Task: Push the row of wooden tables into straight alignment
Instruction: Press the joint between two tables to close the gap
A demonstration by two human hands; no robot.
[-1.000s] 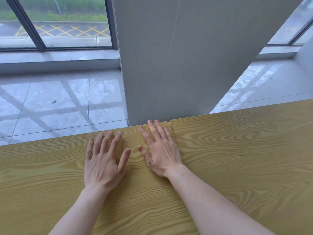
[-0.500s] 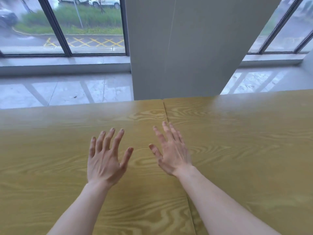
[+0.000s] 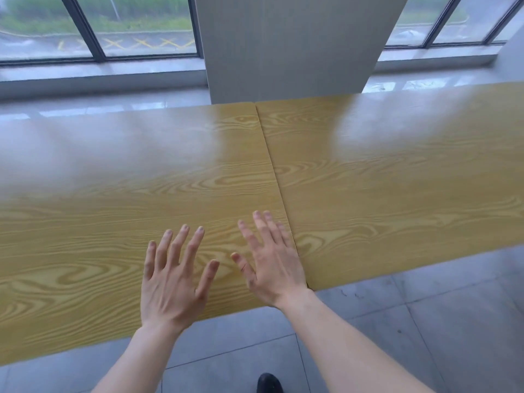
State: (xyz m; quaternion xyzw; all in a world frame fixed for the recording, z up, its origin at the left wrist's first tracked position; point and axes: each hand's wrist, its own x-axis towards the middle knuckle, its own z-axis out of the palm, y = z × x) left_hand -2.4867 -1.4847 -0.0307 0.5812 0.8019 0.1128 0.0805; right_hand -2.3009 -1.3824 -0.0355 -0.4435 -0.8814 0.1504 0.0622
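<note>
Two light wooden tables stand side by side, the left table (image 3: pixel 113 211) and the right table (image 3: pixel 397 199), meeting at a narrow seam that runs from the far edge to the near edge. Their far edges line up closely. My left hand (image 3: pixel 173 279) hovers with fingers spread over the near part of the left table. My right hand (image 3: pixel 272 262) is also spread, just left of the seam near the front edge. Neither hand holds anything, and I cannot tell whether they touch the wood.
A broad grey pillar (image 3: pixel 289 46) rises right behind the seam. Tall windows (image 3: pixel 113 26) line the far wall above a low sill. Grey floor tiles (image 3: pixel 397 336) lie on my side, with the tip of a dark shoe (image 3: pixel 269 384) at the bottom.
Both hands have pulled back from the tables' far edge to the near edge and lifted. The view has backed away, so the near edge and floor now show.
</note>
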